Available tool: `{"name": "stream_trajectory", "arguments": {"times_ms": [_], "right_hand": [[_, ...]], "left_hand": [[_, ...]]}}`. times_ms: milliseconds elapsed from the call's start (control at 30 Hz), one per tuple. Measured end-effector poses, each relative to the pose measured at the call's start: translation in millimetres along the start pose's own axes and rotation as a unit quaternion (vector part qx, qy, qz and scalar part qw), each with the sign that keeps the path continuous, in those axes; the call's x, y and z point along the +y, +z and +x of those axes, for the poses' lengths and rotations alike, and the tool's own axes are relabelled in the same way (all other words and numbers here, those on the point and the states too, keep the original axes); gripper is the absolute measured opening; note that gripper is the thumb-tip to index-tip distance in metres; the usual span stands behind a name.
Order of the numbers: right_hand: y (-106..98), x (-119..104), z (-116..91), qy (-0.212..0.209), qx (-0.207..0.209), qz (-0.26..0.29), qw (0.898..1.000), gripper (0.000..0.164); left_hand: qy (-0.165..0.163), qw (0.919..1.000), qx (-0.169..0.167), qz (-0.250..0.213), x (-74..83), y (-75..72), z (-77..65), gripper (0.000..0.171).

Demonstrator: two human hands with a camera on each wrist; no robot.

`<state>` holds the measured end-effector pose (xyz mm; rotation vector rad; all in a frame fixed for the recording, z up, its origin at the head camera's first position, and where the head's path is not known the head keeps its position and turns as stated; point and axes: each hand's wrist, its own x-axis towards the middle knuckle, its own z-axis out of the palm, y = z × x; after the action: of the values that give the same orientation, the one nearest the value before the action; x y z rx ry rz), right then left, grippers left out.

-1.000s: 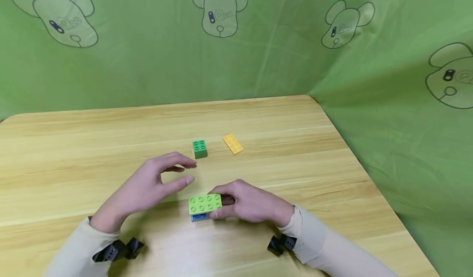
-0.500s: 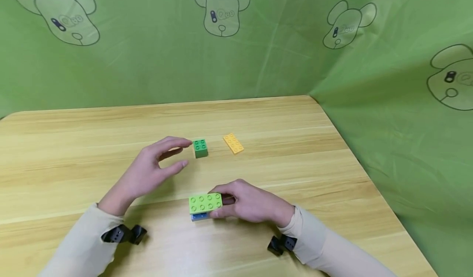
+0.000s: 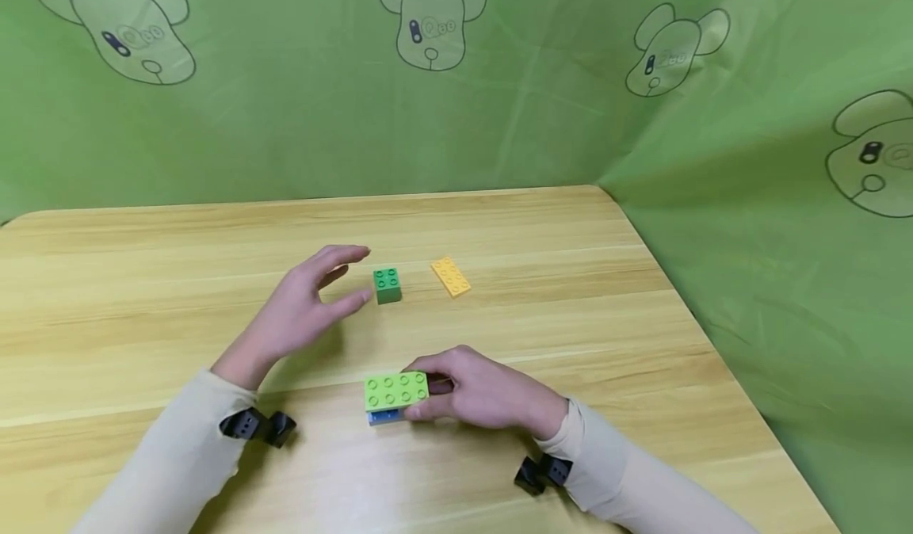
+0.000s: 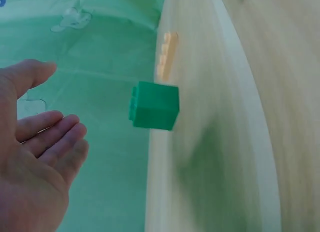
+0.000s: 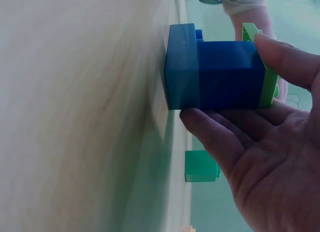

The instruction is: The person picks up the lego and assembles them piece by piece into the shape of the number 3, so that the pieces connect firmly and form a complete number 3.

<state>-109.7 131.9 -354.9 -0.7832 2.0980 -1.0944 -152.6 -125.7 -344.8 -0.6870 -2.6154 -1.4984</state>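
Head view: the right hand (image 3: 474, 391), at 3 o'clock of a brick stack, grips it between thumb and fingers. Its top is a lime piece (image 3: 395, 391) with eight studs; the right wrist view shows a dark blue brick (image 5: 230, 74) beneath that and a lighter blue brick (image 5: 181, 66) at the bottom. Whether the stack touches the table (image 3: 571, 280) I cannot tell. At 10 o'clock of the stack, the left hand (image 3: 303, 308) holds nothing, thumb and fingers parted, just beside a green four-stud brick (image 3: 387, 287). That brick sits at 12 o'clock of the stack, and a flat orange piece (image 3: 451, 276) lies at 1 o'clock. Beyond the table, from 12 round to 3 o'clock, a green curtain (image 3: 285, 138) bears outlined animal heads (image 3: 431, 39), each with lettering that begins with a Q where legible; the remaining letters are too faint to read surely.
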Motion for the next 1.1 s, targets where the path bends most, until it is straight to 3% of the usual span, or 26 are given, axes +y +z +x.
{"name": "stream_trajectory", "arguments": {"times_ms": [367,667,1100], "right_hand": [[-0.4,-2.2,-0.3,0.003,0.000,-0.003,1.000,0.032],[-0.5,-2.4,-1.3,0.000,0.000,0.005,1.000,0.032],[-0.1,-0.1,-1.7,-0.004,0.001,0.007,1.000,0.031]], "left_hand": [[-0.021,0.9996,-0.016,-0.007,-7.6,5.3,10.9,0.056],[-0.063,0.9971,-0.042,0.004,-12.5,13.3,22.6,0.062],[-0.096,0.9931,-0.066,0.016,-16.7,19.6,33.0,0.055]]}}
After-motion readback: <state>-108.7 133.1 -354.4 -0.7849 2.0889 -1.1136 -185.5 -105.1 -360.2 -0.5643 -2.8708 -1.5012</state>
